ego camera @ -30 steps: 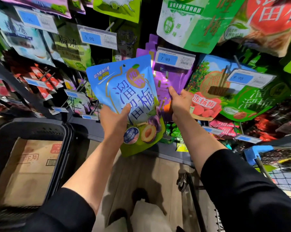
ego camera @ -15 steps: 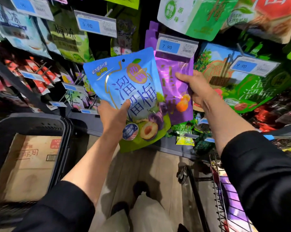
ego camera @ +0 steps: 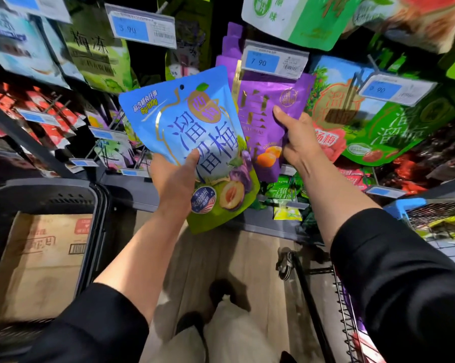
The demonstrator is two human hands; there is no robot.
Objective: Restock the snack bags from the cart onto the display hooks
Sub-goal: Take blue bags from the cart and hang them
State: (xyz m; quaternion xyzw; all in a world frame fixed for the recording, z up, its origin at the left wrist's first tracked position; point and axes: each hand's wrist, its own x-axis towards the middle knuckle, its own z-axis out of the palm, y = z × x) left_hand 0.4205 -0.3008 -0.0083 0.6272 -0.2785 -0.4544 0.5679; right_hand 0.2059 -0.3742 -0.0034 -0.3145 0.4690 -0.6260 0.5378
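Blue snack bag [ego camera: 192, 132]: left hand [ego camera: 172, 179] grasps its lower edge. Purple bag [ego camera: 267, 127]: right hand [ego camera: 298, 142] pinches its right edge, apparently hanging beneath price tag [ego camera: 275, 61].

hanging purple bags [ego camera: 267, 127] and the price tag [ego camera: 273, 60] are crowding the hook, while open floor [ego camera: 247, 258] is lying between black basket [ego camera: 37, 195] and wire cart [ego camera: 339, 297].

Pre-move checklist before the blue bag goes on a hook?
1. Left hand grips blue bag: ok.
2. Bag's hang hole visible, unblocked: ok.
3. Right hand holds purple bag under the 7.90 tag: ok.
4. Target hook for the blue bag identified: cannot tell.
5. Hook tip free behind the tag: cannot tell, hidden.
6. Blue bag upright: not ok, tilted.
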